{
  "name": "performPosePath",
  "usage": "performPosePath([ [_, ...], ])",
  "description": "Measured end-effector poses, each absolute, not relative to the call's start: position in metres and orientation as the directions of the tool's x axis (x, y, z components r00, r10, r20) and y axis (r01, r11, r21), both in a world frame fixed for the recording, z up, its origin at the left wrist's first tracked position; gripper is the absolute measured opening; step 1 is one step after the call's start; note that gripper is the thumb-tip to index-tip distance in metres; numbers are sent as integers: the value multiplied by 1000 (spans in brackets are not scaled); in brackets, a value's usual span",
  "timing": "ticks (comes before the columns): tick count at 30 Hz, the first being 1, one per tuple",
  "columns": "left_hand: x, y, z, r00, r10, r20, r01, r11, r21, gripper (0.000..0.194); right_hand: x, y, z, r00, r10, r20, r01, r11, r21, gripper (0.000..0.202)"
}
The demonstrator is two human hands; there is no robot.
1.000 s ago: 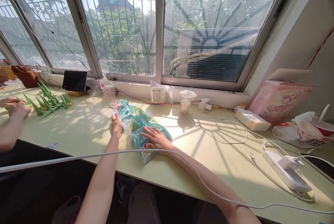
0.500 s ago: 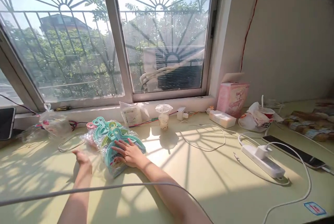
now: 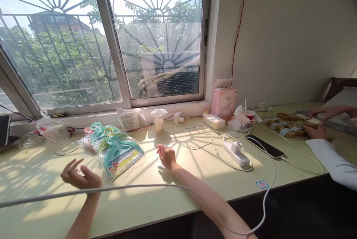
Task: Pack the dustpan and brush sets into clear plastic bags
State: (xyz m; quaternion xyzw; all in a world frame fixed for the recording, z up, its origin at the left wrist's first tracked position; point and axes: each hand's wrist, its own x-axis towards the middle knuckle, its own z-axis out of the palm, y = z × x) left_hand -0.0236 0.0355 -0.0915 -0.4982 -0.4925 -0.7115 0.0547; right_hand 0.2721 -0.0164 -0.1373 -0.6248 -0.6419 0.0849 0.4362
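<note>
In the head view, a pile of film-wrapped teal packs point(image 3: 122, 155) lies on the table; they look like small dustpans with handles. The top pack has a dark striped row and a yellow label, and green and pink ones lie partly hidden beneath it. My left hand point(image 3: 80, 175) is raised in front and to the left of the pile, with its fingers apart and nothing in them. To the right of the pile, my right hand point(image 3: 167, 156) hovers over the table, fingers loosely bent and holding nothing. Neither hand touches the packs.
A plastic cup point(image 3: 158, 122) stands by the window sill. A power strip point(image 3: 236, 153), a phone point(image 3: 264, 146) and loose cables lie to the right. One white cable point(image 3: 128, 187) crosses in front of me. A co-worker's hands point(image 3: 316, 129) handle packed food at far right.
My right hand has come off the packs and moved right. My left hand has turned and spread its fingers. The view has swung right, bringing a co-worker's hands into sight.
</note>
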Motion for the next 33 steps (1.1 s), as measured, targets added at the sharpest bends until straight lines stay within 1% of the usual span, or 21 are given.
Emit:
performPosePath([
  [2,11,21,-77,-478,245,844,544,-672,503,41,318,-20,-140,415,825,384,549,109,-829,31],
  [3,32,16,-70,-442,198,875,522,-736,431,44,339,-21,-141,524,785,331,417,102,-903,30],
  [4,55,12,-65,-383,195,903,507,-773,382,43,357,-22,-143,611,750,256,249,125,-960,34],
  [5,78,11,-62,-281,233,931,494,-797,348,37,373,-23,-145,670,713,206,97,191,-977,42],
  [6,102,11,-61,-127,307,943,474,-816,329,33,386,-23,-148,689,699,192,58,210,-976,50],
  [7,124,12,-65,66,397,916,461,-826,325,29,395,-23,-150,706,688,168,6,231,-973,57],
  [8,145,14,-71,263,470,843,450,-832,324,28,402,-23,-153,714,684,152,-40,255,-966,62],
  [9,162,18,-81,418,510,752,437,-839,325,28,406,-22,-154,714,684,147,-67,276,-959,66],
  [10,176,21,-93,509,532,677,436,-837,330,31,407,-20,-156,706,692,149,-89,296,-951,68],
  [12,193,28,-118,537,601,592,493,-793,358,34,403,-16,-156,653,735,182,-95,318,-943,66],
  [14,194,33,-138,543,635,549,524,-767,370,31,392,-12,-153,548,809,212,-101,316,-943,57],
  [16,187,36,-148,592,626,508,506,-779,371,24,377,-12,-150,401,888,225,-100,287,-953,43],
  [18,178,37,-151,640,621,453,484,-784,390,22,363,-16,-148,229,953,197,-42,212,-976,29],
  [20,173,37,-150,654,642,399,500,-763,409,23,350,-20,-147,100,986,133,50,129,-990,22],
  [22,173,37,-148,648,670,362,540,-739,402,22,341,-23,-148,55,994,91,100,85,-991,21],
  [25,177,34,-144,627,696,349,591,-717,368,19,336,-25,-146,72,993,90,130,80,-988,22],
  [27,178,28,-138,575,704,416,600,-709,370,22,338,-27,-143,140,985,97,126,80,-989,21],
  [29,173,21,-128,439,707,555,607,-689,396,36,341,-30,-141,207,974,88,109,67,-992,20],
  [31,158,16,-116,193,698,690,643,-621,448,44,345,-32,-141,212,974,76,87,59,-994,21],
  [33,130,15,-107,-80,670,738,703,-487,518,46,347,-33,-142,232,969,86,84,68,-994,24],
])
